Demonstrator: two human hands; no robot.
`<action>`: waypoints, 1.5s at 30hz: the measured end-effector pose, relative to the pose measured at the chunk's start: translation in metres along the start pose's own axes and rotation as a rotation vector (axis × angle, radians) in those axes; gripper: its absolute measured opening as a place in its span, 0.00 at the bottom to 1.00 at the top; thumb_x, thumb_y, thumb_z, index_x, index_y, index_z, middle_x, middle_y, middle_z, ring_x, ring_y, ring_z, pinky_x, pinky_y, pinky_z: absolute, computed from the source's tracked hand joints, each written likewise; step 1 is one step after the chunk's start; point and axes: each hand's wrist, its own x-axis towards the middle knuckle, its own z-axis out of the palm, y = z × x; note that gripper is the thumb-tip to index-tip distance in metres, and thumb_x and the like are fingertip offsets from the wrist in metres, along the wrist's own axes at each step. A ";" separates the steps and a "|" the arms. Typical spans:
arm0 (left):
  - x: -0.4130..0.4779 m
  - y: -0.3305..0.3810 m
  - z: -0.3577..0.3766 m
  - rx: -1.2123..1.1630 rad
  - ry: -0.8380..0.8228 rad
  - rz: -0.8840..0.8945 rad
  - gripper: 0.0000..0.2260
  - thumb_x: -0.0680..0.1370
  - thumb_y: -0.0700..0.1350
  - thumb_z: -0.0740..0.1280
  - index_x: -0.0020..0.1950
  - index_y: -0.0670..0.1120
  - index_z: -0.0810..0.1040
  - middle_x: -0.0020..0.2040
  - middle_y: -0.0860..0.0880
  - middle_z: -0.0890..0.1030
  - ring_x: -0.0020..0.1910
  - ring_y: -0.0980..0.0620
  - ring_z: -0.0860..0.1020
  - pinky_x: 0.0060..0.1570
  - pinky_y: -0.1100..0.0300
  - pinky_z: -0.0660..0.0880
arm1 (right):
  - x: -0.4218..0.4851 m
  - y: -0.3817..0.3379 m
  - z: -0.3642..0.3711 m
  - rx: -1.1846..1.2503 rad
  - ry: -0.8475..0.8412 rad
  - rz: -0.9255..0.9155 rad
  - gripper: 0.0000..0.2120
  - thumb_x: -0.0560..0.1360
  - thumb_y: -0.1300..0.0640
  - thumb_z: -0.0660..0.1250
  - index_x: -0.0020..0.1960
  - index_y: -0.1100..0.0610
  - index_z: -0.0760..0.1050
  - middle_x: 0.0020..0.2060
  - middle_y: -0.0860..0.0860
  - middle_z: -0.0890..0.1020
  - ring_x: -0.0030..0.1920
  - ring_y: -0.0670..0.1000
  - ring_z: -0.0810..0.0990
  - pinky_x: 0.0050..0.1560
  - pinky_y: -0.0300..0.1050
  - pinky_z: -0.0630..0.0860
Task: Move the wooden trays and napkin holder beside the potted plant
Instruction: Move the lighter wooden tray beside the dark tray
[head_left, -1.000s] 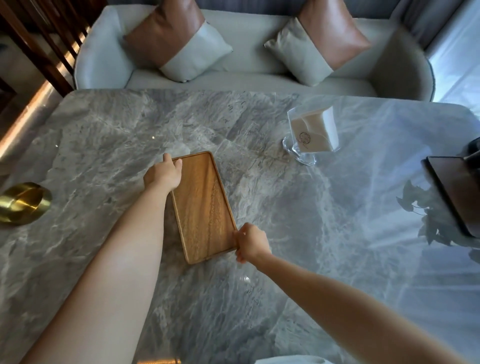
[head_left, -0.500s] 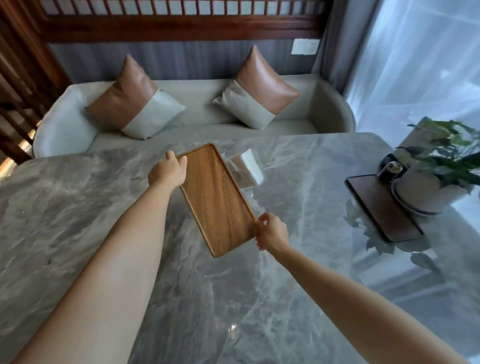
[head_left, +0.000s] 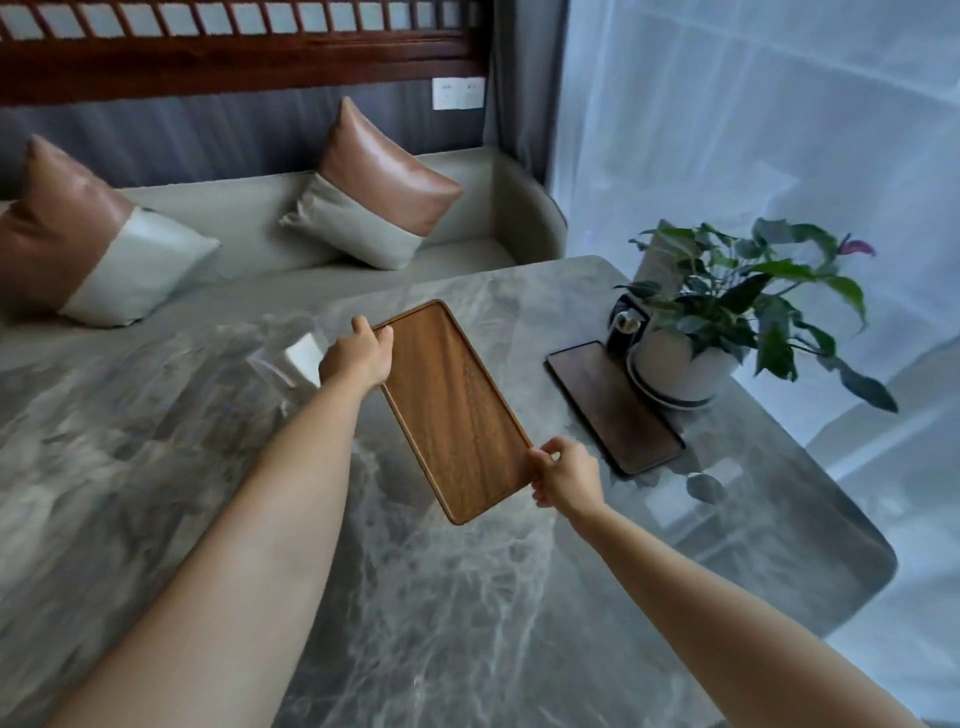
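Head view: light-brown rectangular wooden tray (head_left: 453, 410) held off the grey marble table (head_left: 467, 597), short of the dark wooden tray (head_left: 613, 408) beside the white-potted green plant (head_left: 691, 332). Left hand (head_left: 357, 357) clamped on far corner, right hand (head_left: 565, 475) pinching near corner; arms extended. Best kept level, set down alongside the dark tray without knocking the pot. Clear napkin holder (head_left: 291, 358) remains left, blurred.

Matt grained wooden tray (head_left: 453, 410); glossy marble table (head_left: 467, 597).
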 end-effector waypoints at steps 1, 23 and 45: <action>0.002 0.010 0.011 0.003 -0.022 0.008 0.23 0.82 0.53 0.48 0.70 0.39 0.61 0.65 0.32 0.73 0.64 0.34 0.72 0.61 0.46 0.70 | 0.006 0.007 -0.008 0.003 0.018 0.021 0.10 0.77 0.58 0.61 0.38 0.59 0.71 0.25 0.55 0.76 0.25 0.52 0.76 0.39 0.55 0.80; 0.058 0.090 0.179 0.137 -0.308 0.009 0.25 0.83 0.53 0.48 0.72 0.37 0.57 0.68 0.32 0.71 0.67 0.34 0.70 0.63 0.45 0.68 | 0.100 0.101 -0.063 -0.016 0.109 0.329 0.11 0.78 0.60 0.60 0.37 0.58 0.64 0.42 0.64 0.80 0.31 0.55 0.78 0.38 0.56 0.82; 0.058 0.084 0.180 0.168 -0.377 0.144 0.29 0.83 0.55 0.48 0.78 0.39 0.48 0.77 0.38 0.59 0.75 0.40 0.57 0.72 0.46 0.59 | 0.106 0.093 -0.056 -0.203 0.108 0.268 0.08 0.78 0.57 0.55 0.41 0.59 0.65 0.46 0.59 0.79 0.47 0.61 0.79 0.45 0.64 0.79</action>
